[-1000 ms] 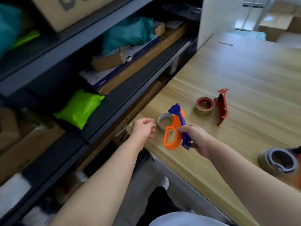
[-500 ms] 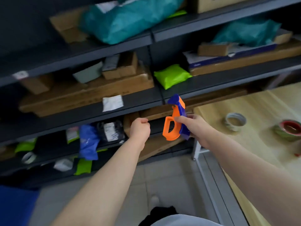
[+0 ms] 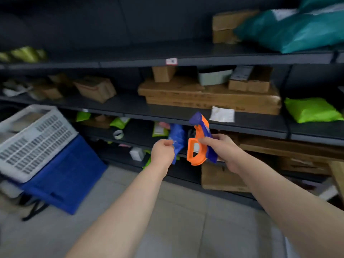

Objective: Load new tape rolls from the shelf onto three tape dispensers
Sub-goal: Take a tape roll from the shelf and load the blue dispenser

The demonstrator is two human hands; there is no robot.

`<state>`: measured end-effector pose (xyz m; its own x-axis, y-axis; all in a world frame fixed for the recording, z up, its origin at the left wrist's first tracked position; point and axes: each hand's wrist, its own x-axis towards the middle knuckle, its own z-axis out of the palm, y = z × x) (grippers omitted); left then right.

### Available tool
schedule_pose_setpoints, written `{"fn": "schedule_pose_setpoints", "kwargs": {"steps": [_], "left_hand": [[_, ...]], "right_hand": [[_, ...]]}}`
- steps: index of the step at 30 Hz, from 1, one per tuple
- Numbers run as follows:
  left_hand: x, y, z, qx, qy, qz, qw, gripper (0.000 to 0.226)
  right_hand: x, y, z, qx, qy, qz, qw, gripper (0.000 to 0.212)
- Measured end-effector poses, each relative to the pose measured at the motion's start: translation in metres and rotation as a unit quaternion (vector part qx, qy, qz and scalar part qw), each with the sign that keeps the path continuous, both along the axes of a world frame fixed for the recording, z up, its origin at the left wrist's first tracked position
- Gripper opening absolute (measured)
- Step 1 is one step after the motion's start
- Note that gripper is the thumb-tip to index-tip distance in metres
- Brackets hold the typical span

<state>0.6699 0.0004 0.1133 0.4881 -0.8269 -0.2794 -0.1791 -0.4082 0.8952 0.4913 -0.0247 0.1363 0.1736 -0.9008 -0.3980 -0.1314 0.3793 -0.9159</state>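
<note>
My right hand [image 3: 221, 148] grips an orange and blue tape dispenser [image 3: 198, 144] by its handle and holds it upright in front of the dark shelf [image 3: 186, 116]. To its left, my left hand [image 3: 162, 151] is curled into a loose fist and holds nothing I can make out. It hangs in front of a blue bag [image 3: 177, 138] on the lower shelf. A pale tape roll [image 3: 118, 134] stands on that lower shelf, further left. The table and the other dispensers are out of view.
The shelves hold cardboard boxes [image 3: 208, 94], green packets [image 3: 310, 109] and a teal bag [image 3: 297, 28]. A white slatted crate [image 3: 33, 138] leans on a blue crate [image 3: 63, 174] on the floor at left. Grey tiled floor [image 3: 176, 220] lies below my arms.
My view has swung left from the table to the shelves. Both hands stayed in front of me, the right still gripping the dispenser, the left still curled.
</note>
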Motion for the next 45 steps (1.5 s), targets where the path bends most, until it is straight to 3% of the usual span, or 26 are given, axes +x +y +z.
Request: {"fn": "schedule_pose_setpoints", "kwargs": {"steps": [7, 18, 45], "left_hand": [[0.134, 0.014, 0.023, -0.047, -0.026, 0.081, 0.995, 0.018], [0.288, 0.003, 0.075, -0.084, -0.087, 0.156, 0.98, 0.029], [0.599, -0.188, 0.123, -0.124, -0.126, 0.316, 0.932, 0.024]], "right_hand": [[0.141, -0.02, 0.023, -0.042, -0.02, 0.06, 0.997, 0.053], [0.315, -0.059, 0.067, -0.078, -0.06, 0.163, 0.982, 0.061], [0.665, -0.285, 0.126, -0.131, -0.095, 0.288, 0.944, 0.067]]}}
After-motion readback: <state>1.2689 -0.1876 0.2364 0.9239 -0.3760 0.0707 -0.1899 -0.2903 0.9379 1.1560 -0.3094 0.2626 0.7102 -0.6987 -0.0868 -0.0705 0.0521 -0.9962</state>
